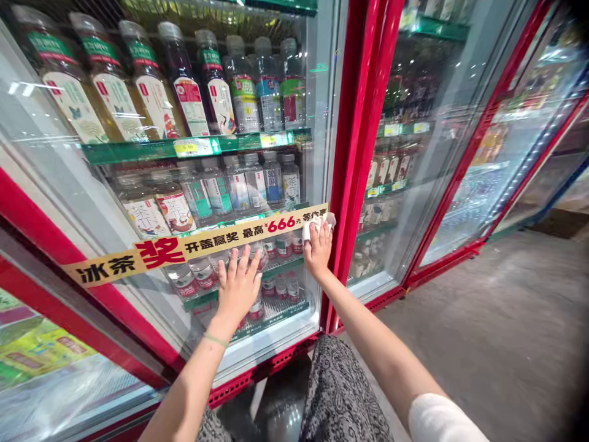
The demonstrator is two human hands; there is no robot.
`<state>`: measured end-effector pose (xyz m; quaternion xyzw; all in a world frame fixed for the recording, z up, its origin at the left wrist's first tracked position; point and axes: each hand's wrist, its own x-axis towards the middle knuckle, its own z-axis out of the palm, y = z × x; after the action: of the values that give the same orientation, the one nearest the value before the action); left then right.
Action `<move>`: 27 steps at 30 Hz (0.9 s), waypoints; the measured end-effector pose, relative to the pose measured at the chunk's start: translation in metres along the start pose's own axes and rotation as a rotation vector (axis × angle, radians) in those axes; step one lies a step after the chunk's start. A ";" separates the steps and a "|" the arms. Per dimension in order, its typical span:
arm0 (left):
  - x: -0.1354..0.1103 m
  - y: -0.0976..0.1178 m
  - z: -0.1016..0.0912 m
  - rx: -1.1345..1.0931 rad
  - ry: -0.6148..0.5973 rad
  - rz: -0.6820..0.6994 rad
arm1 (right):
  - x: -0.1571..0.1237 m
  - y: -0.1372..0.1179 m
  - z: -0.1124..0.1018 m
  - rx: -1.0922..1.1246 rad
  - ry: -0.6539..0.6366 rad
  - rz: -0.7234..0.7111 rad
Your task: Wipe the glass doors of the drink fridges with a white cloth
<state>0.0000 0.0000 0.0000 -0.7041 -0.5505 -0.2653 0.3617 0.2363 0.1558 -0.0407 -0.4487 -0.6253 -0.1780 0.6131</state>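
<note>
A glass cooler door point(322, 178) with a red frame stands in front of me. Across the glass runs a cream sticker strip point(221, 239) with black and red lettering. My right hand point(318, 248) presses a crumpled white cloth point(326, 222) on the glass at the right end of the strip, close to the frame. Just below the strip's middle, my left hand point(238, 288) is at the glass with its fingers spread, holding nothing. Behind the glass, bottles point(251, 86) line several shelves.
Red door frames point(363, 135) separate this cooler from others with drinks to the right. Yellow-green packages point(43, 350) sit behind glass at lower left. A grey floor point(453, 325) stretches to the right. My knee in patterned fabric point(343, 393) is close to the cooler's base.
</note>
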 end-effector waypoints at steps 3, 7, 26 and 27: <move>0.000 0.003 0.000 -0.023 -0.001 -0.015 | -0.017 -0.014 0.005 -0.018 -0.036 0.029; 0.000 0.003 0.001 -0.054 0.014 -0.019 | 0.020 -0.013 -0.004 -0.034 -0.049 -0.097; 0.055 0.029 -0.012 -0.061 0.143 -0.048 | 0.097 -0.042 -0.012 -0.078 0.103 -0.158; 0.055 0.027 -0.013 -0.043 0.151 -0.051 | 0.094 -0.046 -0.012 -0.075 0.107 -0.180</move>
<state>0.0401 0.0181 0.0441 -0.6756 -0.5336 -0.3383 0.3800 0.2221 0.1544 0.0640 -0.4035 -0.6224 -0.2793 0.6098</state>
